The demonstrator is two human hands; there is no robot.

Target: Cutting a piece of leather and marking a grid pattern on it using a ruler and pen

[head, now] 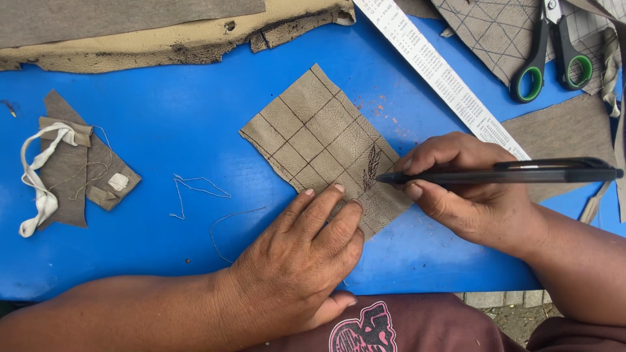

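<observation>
Left hand [297, 257], fingers [326, 215] spread flat, pins a tan gridded leather patch [313, 133] to the blue counter [163, 150]; right hand [466, 189] grips a black pen [502, 173], tip at a leaf sketch [372, 166] just beyond the left fingertips. If the pinning loosens, the patch could slide and skew the line. A white printed ruler [443, 78] lies beyond the right fingers.

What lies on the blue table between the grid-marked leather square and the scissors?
In the head view, a long white ruler crosses diagonally between the leather square and the scissors.

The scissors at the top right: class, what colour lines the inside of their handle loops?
Green, inside black handles on the scissors; the head view shows this best.
</observation>
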